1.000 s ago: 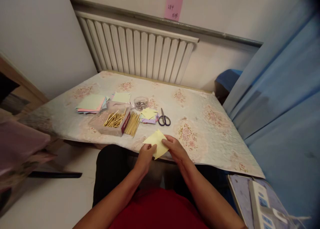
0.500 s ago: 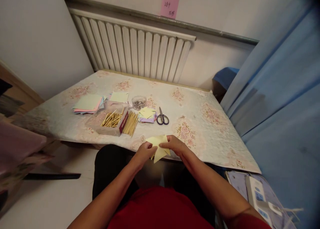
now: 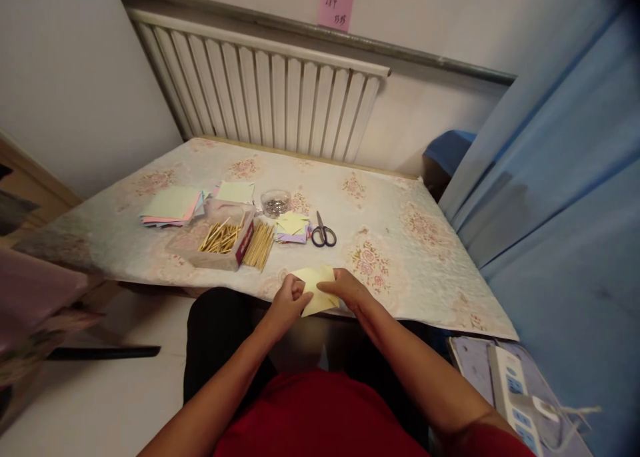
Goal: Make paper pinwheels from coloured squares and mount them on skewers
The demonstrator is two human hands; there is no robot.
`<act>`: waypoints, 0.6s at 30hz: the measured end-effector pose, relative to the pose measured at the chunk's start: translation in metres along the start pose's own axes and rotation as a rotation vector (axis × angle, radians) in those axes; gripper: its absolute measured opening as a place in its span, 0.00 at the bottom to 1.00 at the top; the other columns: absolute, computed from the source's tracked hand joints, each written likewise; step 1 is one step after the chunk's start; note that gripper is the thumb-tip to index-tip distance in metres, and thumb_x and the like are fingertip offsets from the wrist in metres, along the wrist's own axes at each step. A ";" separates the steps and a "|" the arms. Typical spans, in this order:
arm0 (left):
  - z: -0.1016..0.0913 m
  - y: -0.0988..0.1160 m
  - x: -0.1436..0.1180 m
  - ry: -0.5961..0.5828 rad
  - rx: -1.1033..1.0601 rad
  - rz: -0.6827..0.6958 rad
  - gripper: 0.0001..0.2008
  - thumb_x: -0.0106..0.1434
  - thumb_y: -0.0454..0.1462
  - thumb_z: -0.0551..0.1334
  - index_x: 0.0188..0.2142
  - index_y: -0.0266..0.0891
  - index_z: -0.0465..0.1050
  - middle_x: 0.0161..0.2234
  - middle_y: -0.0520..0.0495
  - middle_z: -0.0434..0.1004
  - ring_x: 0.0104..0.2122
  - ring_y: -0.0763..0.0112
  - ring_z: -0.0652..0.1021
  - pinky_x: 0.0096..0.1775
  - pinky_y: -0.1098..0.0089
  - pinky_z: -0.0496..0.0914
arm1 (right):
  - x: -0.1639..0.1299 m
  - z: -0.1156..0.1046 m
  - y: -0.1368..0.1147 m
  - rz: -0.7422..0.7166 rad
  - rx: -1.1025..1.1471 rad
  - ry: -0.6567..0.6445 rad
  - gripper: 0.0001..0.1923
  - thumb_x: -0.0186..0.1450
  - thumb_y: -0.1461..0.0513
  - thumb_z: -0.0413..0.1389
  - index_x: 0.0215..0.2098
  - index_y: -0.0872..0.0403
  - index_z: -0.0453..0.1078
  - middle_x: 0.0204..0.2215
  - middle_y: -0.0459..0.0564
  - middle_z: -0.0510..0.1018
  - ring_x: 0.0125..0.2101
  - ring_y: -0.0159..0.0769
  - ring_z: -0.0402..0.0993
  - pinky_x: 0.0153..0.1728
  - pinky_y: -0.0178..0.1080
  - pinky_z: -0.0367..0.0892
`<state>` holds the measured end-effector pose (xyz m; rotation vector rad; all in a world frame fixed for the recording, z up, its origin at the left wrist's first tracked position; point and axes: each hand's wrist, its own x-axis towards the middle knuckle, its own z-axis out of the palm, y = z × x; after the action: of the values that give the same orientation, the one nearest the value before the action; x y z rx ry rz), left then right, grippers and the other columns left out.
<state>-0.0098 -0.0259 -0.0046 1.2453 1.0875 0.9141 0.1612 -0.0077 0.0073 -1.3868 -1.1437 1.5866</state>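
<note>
A pale yellow piece of paper (image 3: pixel 316 298) with cut or folded flaps is held between my two hands, just over the table's front edge. My left hand (image 3: pixel 290 302) pinches its left side with the thumb on top. On the right side, my right hand (image 3: pixel 347 288) grips it, thumb also on top; the fingers beneath are partly hidden. Beyond the paper lie dark-handled scissors (image 3: pixel 324 235), closed, points away from me. Left of them is a small pile of cut paper pieces (image 3: pixel 293 225), yellow on top.
A plastic box (image 3: pixel 215 260) holds thin wooden sticks (image 3: pixel 221 236), with more sticks (image 3: pixel 259 245) beside it. Behind are a round tub of small metal pieces (image 3: pixel 275 205) and stacks of coloured paper (image 3: pixel 173 204). A power strip (image 3: pixel 515 394) lies at the lower right.
The yellow paper's flaps have shifted: the pointed flap that hung down at the front now sits higher and flatter. Both hands keep hold, and the view has tilted slightly.
</note>
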 end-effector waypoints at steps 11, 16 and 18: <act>-0.016 -0.018 -0.017 -0.076 0.106 0.231 0.25 0.62 0.39 0.57 0.59 0.42 0.60 0.55 0.38 0.68 0.50 0.64 0.75 0.51 0.63 0.68 | -0.001 0.005 -0.004 0.017 0.119 -0.033 0.12 0.44 0.61 0.62 0.27 0.57 0.75 0.21 0.45 0.78 0.21 0.33 0.70 0.26 0.34 0.64; -0.026 -0.023 -0.027 -0.042 0.075 0.240 0.28 0.63 0.39 0.57 0.62 0.44 0.56 0.60 0.37 0.64 0.53 0.62 0.73 0.53 0.60 0.67 | 0.002 0.004 0.001 0.028 0.171 -0.034 0.14 0.43 0.61 0.62 0.29 0.58 0.75 0.22 0.46 0.79 0.22 0.34 0.71 0.27 0.35 0.65; -0.030 -0.025 -0.031 -0.043 0.134 0.256 0.26 0.64 0.38 0.56 0.61 0.44 0.59 0.58 0.38 0.67 0.52 0.62 0.74 0.53 0.59 0.68 | 0.003 0.003 0.002 0.027 0.170 -0.026 0.13 0.43 0.62 0.62 0.28 0.58 0.75 0.22 0.46 0.79 0.21 0.33 0.71 0.27 0.35 0.65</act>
<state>-0.0475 -0.0509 -0.0253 1.5337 0.9819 1.0139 0.1574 -0.0064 0.0043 -1.2787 -0.9839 1.6835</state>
